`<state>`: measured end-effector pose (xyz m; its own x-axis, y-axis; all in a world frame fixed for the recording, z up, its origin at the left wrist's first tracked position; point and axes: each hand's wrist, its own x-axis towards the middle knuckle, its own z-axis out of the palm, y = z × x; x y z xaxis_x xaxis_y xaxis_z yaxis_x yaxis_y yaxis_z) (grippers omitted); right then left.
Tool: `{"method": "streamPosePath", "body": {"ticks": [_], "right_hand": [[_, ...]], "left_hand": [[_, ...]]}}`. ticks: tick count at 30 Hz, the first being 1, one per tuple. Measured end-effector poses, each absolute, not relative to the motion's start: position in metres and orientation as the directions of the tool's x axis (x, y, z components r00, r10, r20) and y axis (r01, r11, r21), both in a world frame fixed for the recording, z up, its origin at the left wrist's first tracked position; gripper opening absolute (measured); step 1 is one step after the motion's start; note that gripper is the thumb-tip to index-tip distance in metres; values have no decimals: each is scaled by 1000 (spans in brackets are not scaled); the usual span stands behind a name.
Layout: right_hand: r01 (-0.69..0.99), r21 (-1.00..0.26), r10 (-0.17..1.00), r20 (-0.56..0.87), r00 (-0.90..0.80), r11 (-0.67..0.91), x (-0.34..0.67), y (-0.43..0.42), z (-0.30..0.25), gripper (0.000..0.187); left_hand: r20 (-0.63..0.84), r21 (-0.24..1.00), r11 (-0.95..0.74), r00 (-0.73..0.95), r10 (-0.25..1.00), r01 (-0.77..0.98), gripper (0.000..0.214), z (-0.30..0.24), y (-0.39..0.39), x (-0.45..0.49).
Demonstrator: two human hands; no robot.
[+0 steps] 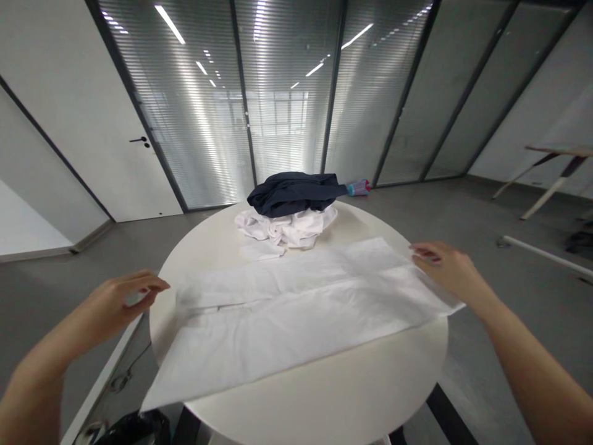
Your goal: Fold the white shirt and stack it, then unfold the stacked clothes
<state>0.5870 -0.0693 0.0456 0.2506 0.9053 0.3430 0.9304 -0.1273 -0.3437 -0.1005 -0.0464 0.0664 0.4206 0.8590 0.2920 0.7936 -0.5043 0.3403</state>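
Note:
A flat white garment (287, 315) lies spread diagonally across the round white table (370, 386), its lower corner hanging past the rim. My right hand (440, 266) rests at its far right edge, fingers on or just above the cloth and not gripping it. My left hand (125, 303) hovers, fingers loosely curled, just off the garment's left end. Behind the garment sits a crumpled pile of white clothes (282, 228), topped by a bunched dark navy garment (294, 193).
A small blue and pink bottle (357, 188) lies beyond the table. Behind are blinded glass partitions (287, 93) and a white door (97, 123). A wooden-topped table (556, 151) and a white pole (542, 254) stand right; a black bag (134, 429) sits below left.

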Motion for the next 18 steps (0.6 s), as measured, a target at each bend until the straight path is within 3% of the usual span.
{"method": "streamPosePath", "body": {"ticks": [2,4,8,11,13,15,18], "right_hand": [[911,-403,933,355,63,92,547,-72,54,34],[872,-416,954,253,-163,259,503,-72,58,38],[813,-343,880,105,-464,470,442,-67,50,43],[811,-336,872,73,-484,479,430,-68,53,36],[785,-415,869,32,-493,461,434,-79,68,34],[711,-570,809,-130,-573,412,441,-98,88,31],[640,-741,583,-435,-686,201,447,-127,110,38]], "left_hand": [[394,385,-469,318,862,795,23,75,-51,-94],[404,423,-487,322,856,764,26,84,-53,-71],[186,414,-640,628,756,648,25,87,-47,-12],[89,394,-718,754,651,574,29,78,-32,19],[89,373,-748,781,618,549,33,70,-20,31],[80,355,-763,795,601,541,41,63,-9,37],[19,352,-763,811,585,542,46,54,0,43]]}}
